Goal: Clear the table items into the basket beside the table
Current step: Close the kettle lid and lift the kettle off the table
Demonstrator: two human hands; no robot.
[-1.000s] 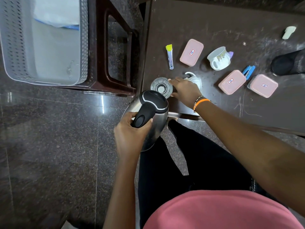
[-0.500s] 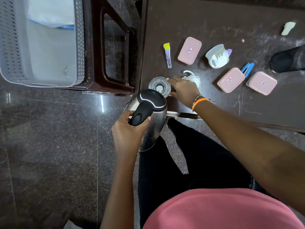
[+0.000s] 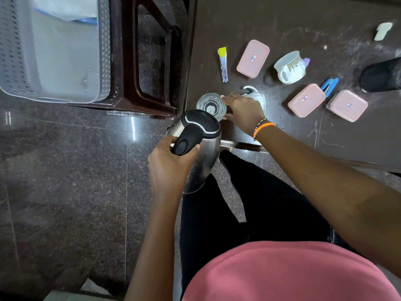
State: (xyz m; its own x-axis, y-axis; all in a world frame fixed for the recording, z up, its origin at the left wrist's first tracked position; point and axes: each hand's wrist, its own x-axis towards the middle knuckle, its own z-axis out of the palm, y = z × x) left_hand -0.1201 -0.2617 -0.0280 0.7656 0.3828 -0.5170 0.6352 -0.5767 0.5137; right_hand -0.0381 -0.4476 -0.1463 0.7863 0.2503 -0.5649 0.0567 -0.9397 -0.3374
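Steel kettle (image 3: 200,153) held off the worktop (image 3: 282,16) edge, over the floor; left hand (image 3: 168,165) grip closed around its black handle. Right hand (image 3: 244,110) grip curled against a clear glass (image 3: 210,105) at the worktop's near corner (fingers touching its side). Grey basket (image 3: 54,51) sits on a brown stool (image 3: 147,61), well left. Pink boxes (image 3: 252,58), cup (image 3: 290,67) remain.

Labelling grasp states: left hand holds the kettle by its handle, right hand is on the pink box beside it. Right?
One thing is off. The left hand does grip the kettle by its handle, but the right hand is on the clear glass, not a pink box. The head view shows it.
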